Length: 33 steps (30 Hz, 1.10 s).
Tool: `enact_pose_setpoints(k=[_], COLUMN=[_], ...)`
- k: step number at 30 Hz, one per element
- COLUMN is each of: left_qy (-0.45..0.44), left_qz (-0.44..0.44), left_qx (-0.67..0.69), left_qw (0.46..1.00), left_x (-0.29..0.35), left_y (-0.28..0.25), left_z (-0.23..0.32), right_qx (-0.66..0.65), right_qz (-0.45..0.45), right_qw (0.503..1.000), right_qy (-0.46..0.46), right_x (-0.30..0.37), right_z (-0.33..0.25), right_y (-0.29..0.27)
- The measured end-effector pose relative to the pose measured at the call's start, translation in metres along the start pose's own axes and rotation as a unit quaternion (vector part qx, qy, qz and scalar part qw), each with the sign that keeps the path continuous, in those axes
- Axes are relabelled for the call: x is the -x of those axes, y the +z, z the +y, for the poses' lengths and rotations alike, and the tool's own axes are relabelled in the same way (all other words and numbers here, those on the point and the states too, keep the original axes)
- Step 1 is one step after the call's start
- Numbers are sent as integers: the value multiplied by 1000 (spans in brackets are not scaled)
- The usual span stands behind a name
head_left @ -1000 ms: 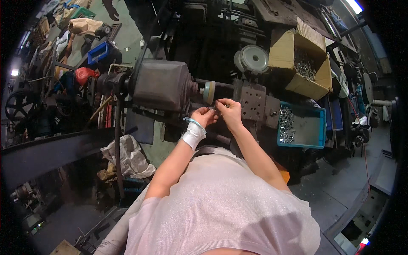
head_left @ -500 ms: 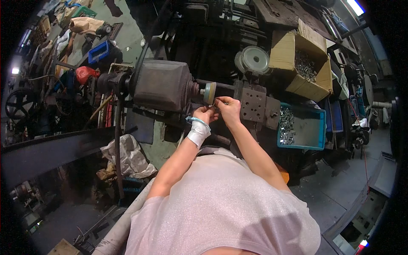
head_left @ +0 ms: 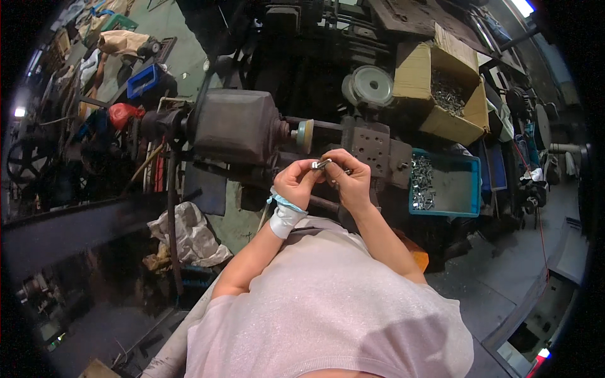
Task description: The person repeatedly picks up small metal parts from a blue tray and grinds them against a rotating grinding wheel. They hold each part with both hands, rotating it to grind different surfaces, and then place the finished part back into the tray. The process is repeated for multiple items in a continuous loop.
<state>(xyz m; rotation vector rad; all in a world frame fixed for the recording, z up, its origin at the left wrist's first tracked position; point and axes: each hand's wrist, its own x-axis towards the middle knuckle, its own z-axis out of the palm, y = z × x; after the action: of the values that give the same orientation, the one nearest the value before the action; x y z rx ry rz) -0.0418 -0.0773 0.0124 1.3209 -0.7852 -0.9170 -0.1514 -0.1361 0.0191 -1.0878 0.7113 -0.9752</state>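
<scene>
Both my hands meet in front of the machine, pinching a small shiny metal piece (head_left: pixel 322 164) between them. My left hand (head_left: pixel 293 184), with a white wrap and a light blue band at its wrist, grips the piece's left side. My right hand (head_left: pixel 350 179) closes on its right side, and its fingers cover part of the piece. Just beyond the hands, apart from them, is the polishing wheel (head_left: pixel 304 137) with a pale rim on the spindle of a dark machine housing (head_left: pixel 232 126).
A block with round holes (head_left: pixel 369 148) stands right of the wheel. Further right are a blue tray (head_left: pixel 445 215) with shiny metal parts and a cardboard box (head_left: pixel 413 77) of small metal pieces. A round metal disc (head_left: pixel 372 85) sits behind. A crumpled white sack (head_left: pixel 189 233) lies at lower left.
Both hands have drawn back from the wheel toward my body. The metal piece, mostly hidden at the wheel before, now shows between my fingertips.
</scene>
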Motion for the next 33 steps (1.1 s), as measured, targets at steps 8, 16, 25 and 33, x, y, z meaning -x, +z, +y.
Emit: enact_pose_setpoints(k=[8, 16, 25, 33], left_qy=[-34, -128, -168, -186], left_qz=[-50, -3, 17, 58], left_qx=[-31, 64, 55, 6], left_qw=[998, 990, 984, 981], left_x=[3, 23, 38, 45], left_y=[9, -17, -4, -14], left_z=[4, -18, -22, -42], right_qx=[-268, -408, 348, 615], right_qz=[60, 216, 512, 282], right_qw=[948, 851, 778, 708], right_qy=[160, 249, 108, 202], right_x=[3, -51, -124, 19], right_z=[4, -44, -112, 38], right_y=[-24, -170, -363, -410])
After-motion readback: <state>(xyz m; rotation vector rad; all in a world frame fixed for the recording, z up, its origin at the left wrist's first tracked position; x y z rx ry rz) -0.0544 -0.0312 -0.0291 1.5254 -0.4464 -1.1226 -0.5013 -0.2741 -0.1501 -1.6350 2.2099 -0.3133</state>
